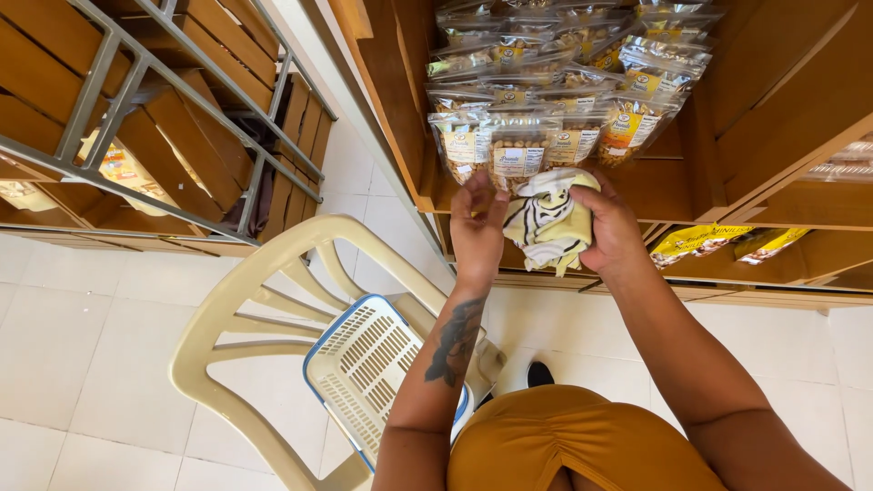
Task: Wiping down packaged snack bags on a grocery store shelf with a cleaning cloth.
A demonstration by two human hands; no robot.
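Both hands, left hand (476,229) and right hand (611,232), apparently clutch a bunched cloth (548,221).

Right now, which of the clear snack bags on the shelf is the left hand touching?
The left hand touches the front-row clear bag at the stack's left end; the other bags sit further right or behind.

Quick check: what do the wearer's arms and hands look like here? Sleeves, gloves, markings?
Both arms are bare to the frame edge, no sleeves in view. Left hand and right hand wear no gloves. The left forearm carries a dark tattoo. No watch or bracelet shows.
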